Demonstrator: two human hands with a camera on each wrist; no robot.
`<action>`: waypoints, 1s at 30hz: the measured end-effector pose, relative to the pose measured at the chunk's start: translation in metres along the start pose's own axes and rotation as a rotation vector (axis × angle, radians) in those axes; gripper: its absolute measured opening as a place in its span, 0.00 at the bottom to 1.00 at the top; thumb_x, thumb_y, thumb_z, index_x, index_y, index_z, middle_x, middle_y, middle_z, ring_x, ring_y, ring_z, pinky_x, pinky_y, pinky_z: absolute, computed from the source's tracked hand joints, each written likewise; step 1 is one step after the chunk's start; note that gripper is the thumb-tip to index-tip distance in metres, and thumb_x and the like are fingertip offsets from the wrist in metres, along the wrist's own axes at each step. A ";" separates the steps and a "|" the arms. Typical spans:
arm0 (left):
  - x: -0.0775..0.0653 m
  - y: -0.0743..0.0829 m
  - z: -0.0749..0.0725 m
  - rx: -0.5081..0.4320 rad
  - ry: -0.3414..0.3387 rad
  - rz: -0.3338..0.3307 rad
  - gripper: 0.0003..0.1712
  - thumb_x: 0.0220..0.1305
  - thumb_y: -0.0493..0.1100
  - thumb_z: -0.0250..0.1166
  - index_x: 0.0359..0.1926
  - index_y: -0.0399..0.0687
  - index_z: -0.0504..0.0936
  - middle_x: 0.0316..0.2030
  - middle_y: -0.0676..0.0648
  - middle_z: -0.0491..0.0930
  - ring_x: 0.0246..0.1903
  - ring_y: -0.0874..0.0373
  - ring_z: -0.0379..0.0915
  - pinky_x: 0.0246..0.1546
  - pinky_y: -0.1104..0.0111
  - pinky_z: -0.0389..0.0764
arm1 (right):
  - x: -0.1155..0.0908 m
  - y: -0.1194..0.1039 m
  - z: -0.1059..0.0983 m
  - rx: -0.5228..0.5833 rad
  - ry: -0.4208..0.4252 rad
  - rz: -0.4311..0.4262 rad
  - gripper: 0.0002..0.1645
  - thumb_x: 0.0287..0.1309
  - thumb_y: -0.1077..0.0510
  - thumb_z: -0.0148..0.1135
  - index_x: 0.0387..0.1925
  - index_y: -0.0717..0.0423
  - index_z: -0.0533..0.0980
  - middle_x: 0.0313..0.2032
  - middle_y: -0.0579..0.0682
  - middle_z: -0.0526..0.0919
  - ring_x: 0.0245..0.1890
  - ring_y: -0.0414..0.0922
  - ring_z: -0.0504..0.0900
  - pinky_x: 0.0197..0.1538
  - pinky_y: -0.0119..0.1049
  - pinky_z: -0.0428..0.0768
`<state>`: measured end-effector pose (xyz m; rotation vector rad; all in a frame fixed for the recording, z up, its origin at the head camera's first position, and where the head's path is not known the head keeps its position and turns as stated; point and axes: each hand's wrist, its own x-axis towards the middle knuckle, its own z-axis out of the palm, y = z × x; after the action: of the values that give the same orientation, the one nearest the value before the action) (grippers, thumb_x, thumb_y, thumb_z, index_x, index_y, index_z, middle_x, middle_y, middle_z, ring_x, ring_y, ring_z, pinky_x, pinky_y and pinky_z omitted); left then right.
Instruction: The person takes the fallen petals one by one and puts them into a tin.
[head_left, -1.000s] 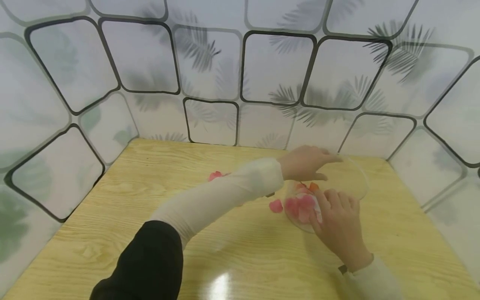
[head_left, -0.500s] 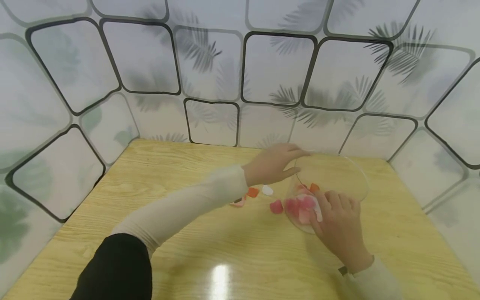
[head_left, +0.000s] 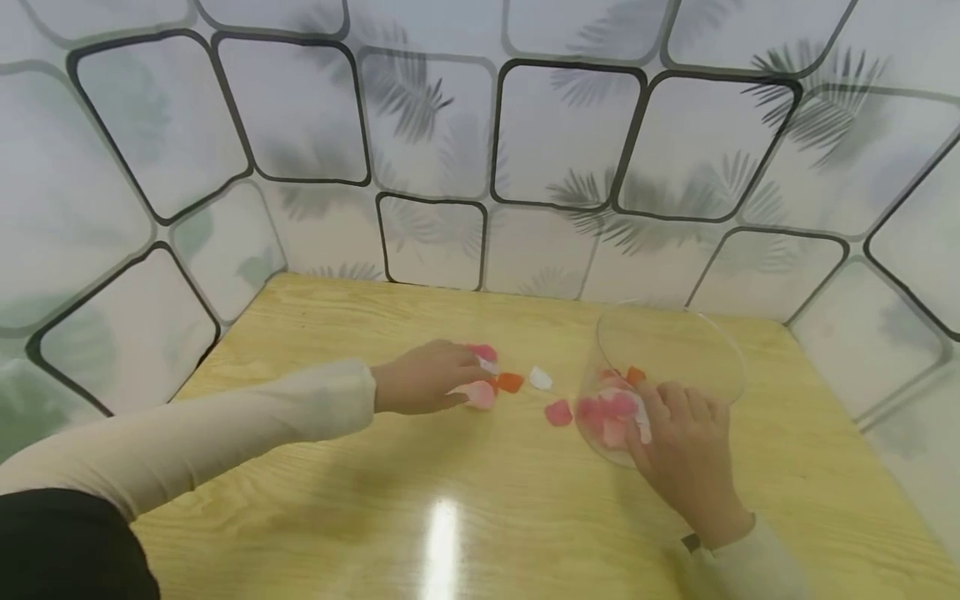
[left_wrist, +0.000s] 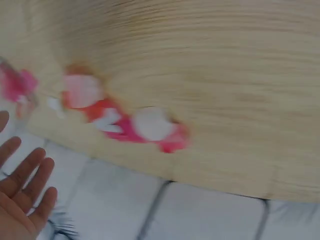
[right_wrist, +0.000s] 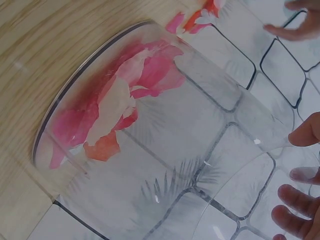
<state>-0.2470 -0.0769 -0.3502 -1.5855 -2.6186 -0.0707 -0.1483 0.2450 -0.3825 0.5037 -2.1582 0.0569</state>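
Observation:
In the head view my left hand (head_left: pixel 426 379) is low over the table, its fingertips overlapping a cluster of pink and pale pink petals (head_left: pixel 481 396). The left wrist view shows its fingers spread and nothing in them. Right of that cluster lie an orange petal (head_left: pixel 510 382), a white petal (head_left: pixel 540 378) and a pink petal (head_left: pixel 558 412). My right hand (head_left: pixel 686 454) grips a clear round container (head_left: pixel 733 343) by its wall, the thumb apart from the fingers in the right wrist view. Pink, white and orange petals (right_wrist: pixel 112 107) are heaped inside the container.
The wood-grain table (head_left: pixel 360 500) carries a bright light reflection near its front. A pale wall (head_left: pixel 427 242) with dark rounded outlines and leaf prints rises behind the table and along both sides.
My left hand has moved left, away from above the container, to the petal cluster, and the loose petals beside it now show. My right hand has stayed at the container.

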 end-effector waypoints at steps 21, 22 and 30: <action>-0.005 -0.078 0.061 0.034 -0.067 -0.234 0.18 0.60 0.45 0.61 0.51 0.46 0.78 0.46 0.42 0.81 0.47 0.48 0.77 0.52 0.56 0.74 | 0.000 0.000 -0.001 -0.007 -0.001 -0.010 0.24 0.54 0.48 0.43 0.40 0.64 0.73 0.28 0.59 0.73 0.28 0.56 0.70 0.33 0.48 0.62; -0.004 -0.077 0.060 0.035 -0.076 -0.243 0.19 0.60 0.45 0.62 0.52 0.46 0.77 0.47 0.42 0.80 0.47 0.48 0.77 0.52 0.56 0.74 | 0.000 -0.001 -0.001 -0.009 -0.002 -0.010 0.24 0.55 0.48 0.43 0.39 0.64 0.73 0.29 0.59 0.73 0.29 0.56 0.70 0.33 0.48 0.62; 0.003 -0.072 0.062 0.055 -0.102 -0.261 0.18 0.62 0.46 0.62 0.51 0.47 0.78 0.45 0.43 0.80 0.45 0.49 0.77 0.50 0.57 0.76 | -0.001 0.000 -0.002 -0.019 -0.025 -0.006 0.24 0.55 0.48 0.42 0.39 0.64 0.73 0.29 0.58 0.73 0.29 0.56 0.70 0.33 0.48 0.62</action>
<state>-0.3150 -0.1023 -0.4119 -1.2538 -2.8640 0.0684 -0.1464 0.2459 -0.3818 0.5021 -2.1795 0.0274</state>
